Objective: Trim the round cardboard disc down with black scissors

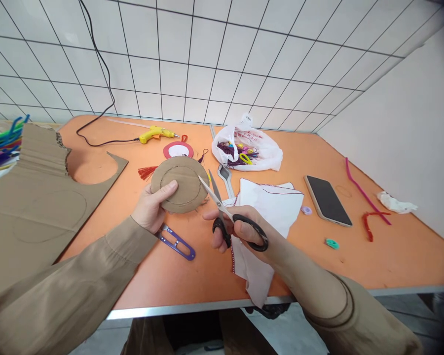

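Note:
My left hand [153, 204] grips a cardboard disc [183, 185] by its lower left edge, thumb on top. A smaller ring is drawn or scored inside the disc's rim. In my right hand [249, 227] are black-handled scissors [222, 207], blades parted and pointing up and left at the disc's right edge. Whether the tips touch the cardboard I cannot tell. Below the disc lies a purple slotted tool [177, 242], one end hidden near my left hand. A white cloth [268, 197] with dark red stitched edging is spread beneath and beyond my right hand.
A cut cardboard sheet [25, 212] covers the table's left side. Toward the wall are a yellow glue gun [157, 133] with its cord, a red-rimmed round piece [178, 149] and a plastic bag [266, 153] of threads. A phone [327, 199] and pipe cleaners [366, 190] lie at right.

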The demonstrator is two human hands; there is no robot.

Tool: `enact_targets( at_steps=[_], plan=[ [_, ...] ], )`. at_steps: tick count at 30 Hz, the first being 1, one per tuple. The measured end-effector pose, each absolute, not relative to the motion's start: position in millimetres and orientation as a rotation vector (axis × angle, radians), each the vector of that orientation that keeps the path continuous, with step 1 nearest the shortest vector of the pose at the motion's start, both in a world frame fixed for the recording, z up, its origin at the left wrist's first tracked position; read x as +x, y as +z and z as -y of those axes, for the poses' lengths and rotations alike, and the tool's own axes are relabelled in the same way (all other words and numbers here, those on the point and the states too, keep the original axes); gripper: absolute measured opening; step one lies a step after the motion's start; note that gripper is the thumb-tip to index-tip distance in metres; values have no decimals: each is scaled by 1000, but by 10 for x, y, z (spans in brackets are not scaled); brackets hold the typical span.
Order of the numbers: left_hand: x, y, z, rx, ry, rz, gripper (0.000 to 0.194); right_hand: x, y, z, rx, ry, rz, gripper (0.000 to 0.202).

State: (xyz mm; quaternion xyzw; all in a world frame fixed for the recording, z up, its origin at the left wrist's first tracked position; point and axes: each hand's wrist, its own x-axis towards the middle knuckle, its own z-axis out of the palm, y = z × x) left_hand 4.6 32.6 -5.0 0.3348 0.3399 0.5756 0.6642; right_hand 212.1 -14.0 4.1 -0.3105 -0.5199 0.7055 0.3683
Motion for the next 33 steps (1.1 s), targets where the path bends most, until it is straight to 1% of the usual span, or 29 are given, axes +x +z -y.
enact_targets(
  at_steps=[7, 20, 33],
  plan=[
    [37, -43, -325, 760, 1290, -747, 29, 2135, 22, 133, -781, 1776, 1333, 56],
    [43, -62, -336, 719, 1319, -779, 32, 2138, 44, 145, -800, 1826, 1330, 58],
    [30, -97, -345, 725, 1310, -765, 30, 2136, 37, 138, -816, 1831, 1301, 59]
  ],
)
